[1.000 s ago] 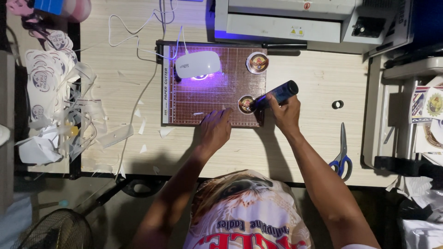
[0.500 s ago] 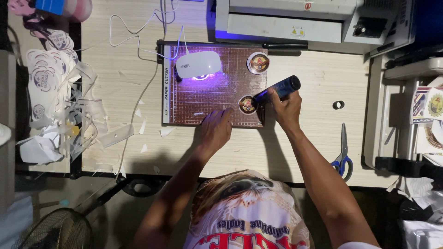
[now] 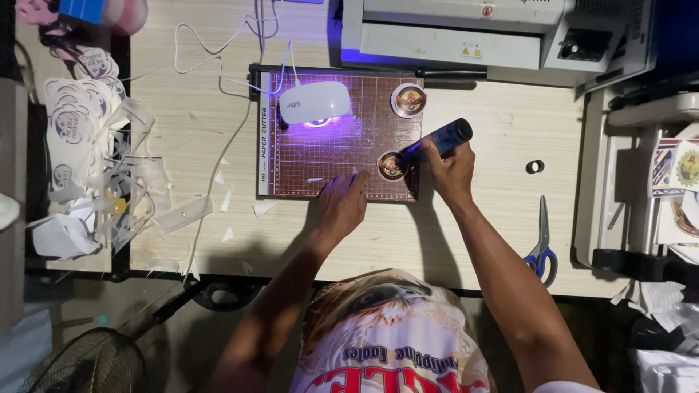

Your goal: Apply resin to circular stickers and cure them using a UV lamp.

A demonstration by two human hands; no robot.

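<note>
Far to the left of the left hand: heap of round printed stickers and cut paper scraps (image 3: 87, 167) at the surface edge. Nearer, a white cable (image 3: 218, 80) runs to a small white curing lamp (image 3: 314, 102) glowing violet on the brown gridded cutting mat (image 3: 328, 156).

Left hand (image 3: 341, 204): flat, fingers spread, grasping nothing, pressing the mat's near edge.

Just right of its fingertips lies a round badge (image 3: 393, 166). A second round badge (image 3: 408, 100) sits beyond it, toward the grey machine (image 3: 466, 33).

Right hand (image 3: 453, 171): clenched round a dark tube-shaped torch (image 3: 438, 140), its lower end aimed at the nearer badge, close to or touching it.

Judged step: lighting or curing the badge face. Next move likely calls for a steady tool and an unmoved mat.

Right of the right hand: small black ring (image 3: 535, 167), blue-handled scissors (image 3: 542, 244).
</note>
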